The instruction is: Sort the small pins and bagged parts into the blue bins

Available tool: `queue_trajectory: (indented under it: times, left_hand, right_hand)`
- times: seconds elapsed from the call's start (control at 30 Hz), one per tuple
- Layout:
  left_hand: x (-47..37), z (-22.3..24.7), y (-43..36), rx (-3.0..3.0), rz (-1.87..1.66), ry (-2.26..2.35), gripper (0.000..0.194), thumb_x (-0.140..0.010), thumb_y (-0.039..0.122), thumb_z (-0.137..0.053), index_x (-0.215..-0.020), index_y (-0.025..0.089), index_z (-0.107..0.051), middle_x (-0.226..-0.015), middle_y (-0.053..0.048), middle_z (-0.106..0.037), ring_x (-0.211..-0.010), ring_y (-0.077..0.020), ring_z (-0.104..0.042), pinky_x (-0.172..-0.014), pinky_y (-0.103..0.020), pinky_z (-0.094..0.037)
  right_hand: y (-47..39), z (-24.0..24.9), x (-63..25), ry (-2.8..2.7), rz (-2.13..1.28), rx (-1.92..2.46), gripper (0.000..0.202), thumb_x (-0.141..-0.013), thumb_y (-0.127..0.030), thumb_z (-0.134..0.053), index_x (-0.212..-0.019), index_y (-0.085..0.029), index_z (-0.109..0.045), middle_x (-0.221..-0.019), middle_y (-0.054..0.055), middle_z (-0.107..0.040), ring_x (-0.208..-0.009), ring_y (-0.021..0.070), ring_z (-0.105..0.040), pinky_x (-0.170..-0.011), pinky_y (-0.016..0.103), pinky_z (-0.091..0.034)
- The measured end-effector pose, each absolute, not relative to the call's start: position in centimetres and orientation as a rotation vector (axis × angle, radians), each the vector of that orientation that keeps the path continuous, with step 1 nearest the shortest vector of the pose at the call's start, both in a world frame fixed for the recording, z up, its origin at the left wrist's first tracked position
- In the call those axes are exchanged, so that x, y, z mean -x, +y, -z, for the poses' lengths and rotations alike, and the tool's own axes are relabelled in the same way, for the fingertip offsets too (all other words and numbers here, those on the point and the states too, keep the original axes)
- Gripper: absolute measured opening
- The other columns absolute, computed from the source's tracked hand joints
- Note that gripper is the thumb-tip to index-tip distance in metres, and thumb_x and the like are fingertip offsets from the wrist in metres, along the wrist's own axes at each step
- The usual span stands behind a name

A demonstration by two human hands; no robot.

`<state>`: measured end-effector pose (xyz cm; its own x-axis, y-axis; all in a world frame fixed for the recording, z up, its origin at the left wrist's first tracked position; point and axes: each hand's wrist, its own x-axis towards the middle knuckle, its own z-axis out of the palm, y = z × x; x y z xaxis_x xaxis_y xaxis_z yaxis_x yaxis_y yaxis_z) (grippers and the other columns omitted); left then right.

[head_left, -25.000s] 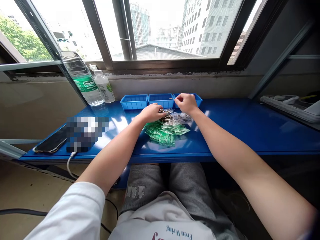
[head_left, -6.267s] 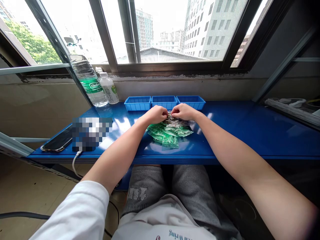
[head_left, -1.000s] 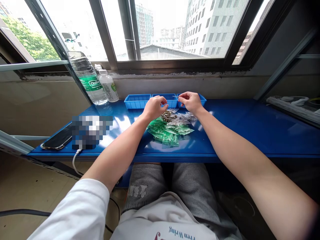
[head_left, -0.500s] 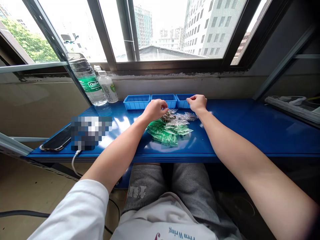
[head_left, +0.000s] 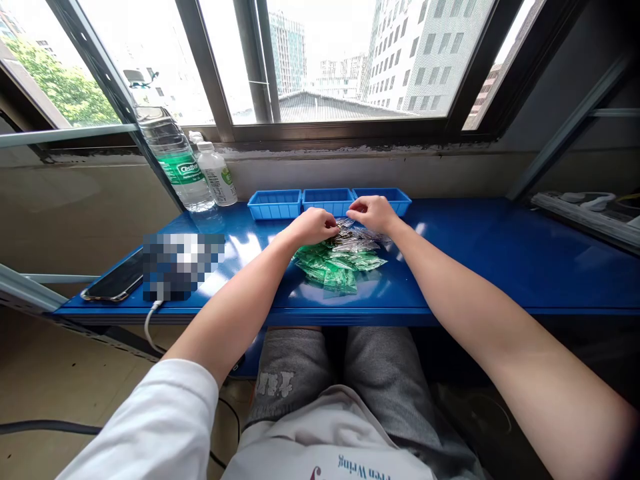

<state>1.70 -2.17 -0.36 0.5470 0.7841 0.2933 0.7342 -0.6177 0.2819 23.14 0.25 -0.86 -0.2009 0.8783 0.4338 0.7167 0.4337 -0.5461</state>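
Observation:
My left hand point(head_left: 316, 225) is closed at the left edge of a pile of small dark metal pieces point(head_left: 345, 236); what its fingers hold is too small to make out. My right hand point(head_left: 373, 212) hovers in front of the joint between the middle blue bin point(head_left: 327, 208) and the right blue bin point(head_left: 395, 201), its fingertips pinched together above the back of the pile. Anything between them is hidden. Clear plastic bags point(head_left: 356, 245) lie beside the metal pieces, partly under my right hand. Green bags point(head_left: 333, 273) are heaped nearer the table's front edge.
The left blue bin point(head_left: 275, 210) stands in line with the others on the blue table point(head_left: 490, 267). A large water bottle point(head_left: 183, 170) and a small white bottle point(head_left: 217, 177) stand back left. A phone point(head_left: 115, 277) lies front left, with a cable beside it.
My right hand has moved left and slightly down, from the right bin toward the pile. My left hand has lowered slightly and shifted right, onto the metal pieces.

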Motion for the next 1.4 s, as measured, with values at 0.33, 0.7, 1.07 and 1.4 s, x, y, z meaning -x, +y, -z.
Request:
queue_trajectory:
  times: [0.33,0.7,1.07,1.4]
  left_hand:
    - [-1.4,0.9,-1.5,-2.654,-0.606,1.258,0.026,-0.088,0.03,-0.063,-0.088,0.015,-0.084,-0.086,-0.007,-0.079,-0.079,-0.0201,-0.066,-0.065,-0.027,-0.042]
    - [-1.4,0.9,-1.7,-2.675,-0.612,1.265,0.026,-0.091,0.03,-0.062,-0.088,0.015,-0.083,-0.085,-0.007,-0.079,-0.077,-0.0193,-0.066,-0.065,-0.028,-0.041]
    - [-1.4,0.9,-1.7,-2.676,-0.609,1.261,0.027,-0.09,0.03,-0.062,-0.091,0.016,-0.084,-0.086,-0.006,-0.08,-0.077,-0.0192,-0.067,-0.066,-0.027,-0.044]
    - [-1.6,0.6,-2.0,-2.587,-0.655,1.35,0.018,-0.091,0.031,-0.066,-0.089,0.016,-0.077,-0.091,-0.006,-0.08,-0.083,-0.0212,-0.07,-0.069,-0.029,-0.046]
  right_hand:
    - [-0.6,0.8,-22.3,-2.349,-0.541,1.252,0.021,-0.084,-0.017,-0.069,-0.099,-0.017,-0.084,-0.092,0.003,-0.081,-0.082,0.0168,-0.072,-0.07,0.022,-0.05]
    - [-1.1,0.7,-21.3,-2.329,-0.435,1.371,0.019,-0.086,-0.016,-0.07,-0.101,-0.013,-0.081,-0.095,0.007,-0.082,-0.082,0.0165,-0.072,-0.067,0.021,-0.048]
    - [-0.6,1.0,-21.6,-2.278,-0.688,1.255,0.024,-0.082,-0.008,-0.067,-0.099,-0.015,-0.083,-0.085,0.005,-0.081,-0.074,0.0163,-0.071,-0.061,0.021,-0.049]
    - [-0.9,0.2,-22.0,-2.2,-0.691,1.18,0.024,-0.087,-0.01,-0.062,-0.096,-0.015,-0.083,-0.084,0.003,-0.078,-0.073,0.0136,-0.064,-0.067,0.023,-0.047]
